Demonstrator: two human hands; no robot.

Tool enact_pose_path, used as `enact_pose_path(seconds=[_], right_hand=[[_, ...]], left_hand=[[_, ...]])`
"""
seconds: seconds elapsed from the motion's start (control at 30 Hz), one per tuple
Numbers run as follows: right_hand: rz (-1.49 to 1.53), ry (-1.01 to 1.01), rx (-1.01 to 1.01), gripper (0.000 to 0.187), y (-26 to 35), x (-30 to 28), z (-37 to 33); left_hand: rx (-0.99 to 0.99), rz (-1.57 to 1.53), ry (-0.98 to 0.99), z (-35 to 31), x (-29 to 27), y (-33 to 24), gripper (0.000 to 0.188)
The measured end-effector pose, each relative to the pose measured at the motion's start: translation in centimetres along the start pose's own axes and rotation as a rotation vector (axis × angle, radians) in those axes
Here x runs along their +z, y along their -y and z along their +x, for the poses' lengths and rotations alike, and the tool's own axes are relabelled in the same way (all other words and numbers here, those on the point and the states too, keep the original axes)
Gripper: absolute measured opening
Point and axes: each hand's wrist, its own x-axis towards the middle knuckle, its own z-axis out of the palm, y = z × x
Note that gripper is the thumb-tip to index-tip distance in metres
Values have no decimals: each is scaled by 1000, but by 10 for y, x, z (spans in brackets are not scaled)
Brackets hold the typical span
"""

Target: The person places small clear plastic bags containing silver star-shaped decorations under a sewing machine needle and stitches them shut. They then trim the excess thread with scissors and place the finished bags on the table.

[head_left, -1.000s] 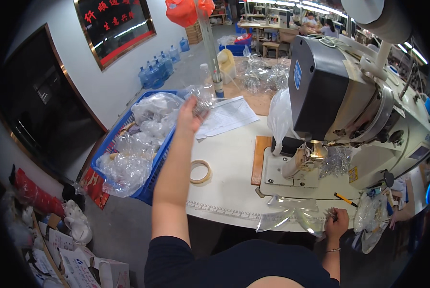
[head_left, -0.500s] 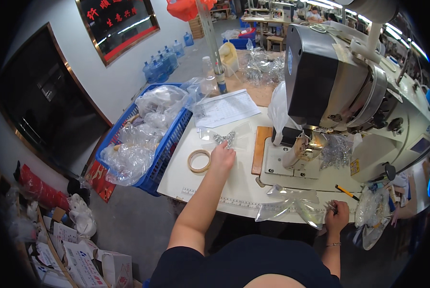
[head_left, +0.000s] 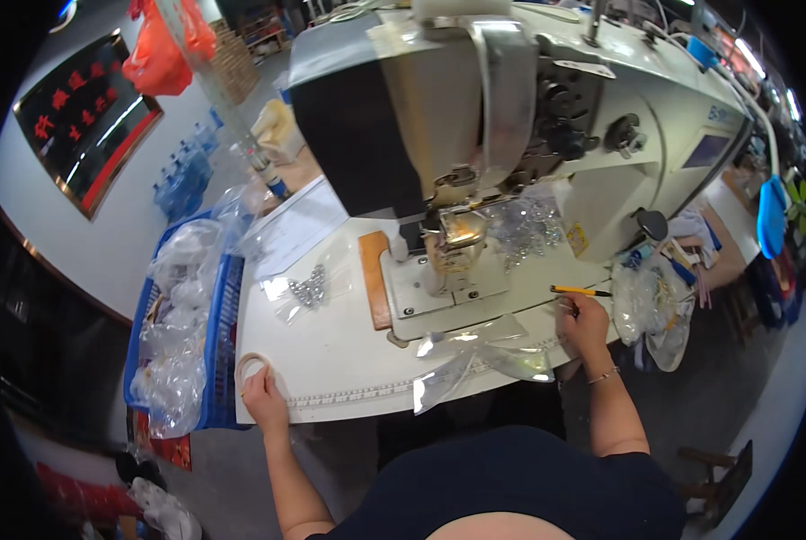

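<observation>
My left hand (head_left: 264,398) is at the table's left front corner, its fingers closed on the rim of a roll of tan tape (head_left: 252,362). My right hand (head_left: 586,326) rests near the front edge at the right, fingers pinched together; what they hold is too small to make out. Just left of it, clear shiny plastic pieces (head_left: 457,371) lie spread in a bow shape across the ruler strip (head_left: 353,393). A silver glittery bow (head_left: 310,286) on clear film lies farther back at the left. Beyond my right hand is a yellow and black pen (head_left: 581,291).
A large sewing machine (head_left: 574,198) fills the table's back and right, with a wooden strip (head_left: 375,281) beside its plate. At the left stands a blue basket (head_left: 225,337) of plastic bags. Silvery pieces (head_left: 527,225) lie behind the needle area; clear bags (head_left: 659,310) hang at the right.
My left hand has left the glittery bow and taken hold of the tape roll, which has shifted toward the left edge. My right hand stays pinched near the plastic pieces. The view has swung right.
</observation>
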Motion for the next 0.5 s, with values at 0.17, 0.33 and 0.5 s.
enact_pose_path(seconds=[0.17,0.33,0.5], right_hand=[[28,-128,-290,28,42,2,72],[-171,118,-444,25,27,31,145],[363,19,-192,10,42,10,155]], left_hand=[[71,-38,-42,-6,25,-61,29],[331,-287,108,-20,54,-162,30],[422,-473,155,-24,56,-195,24]])
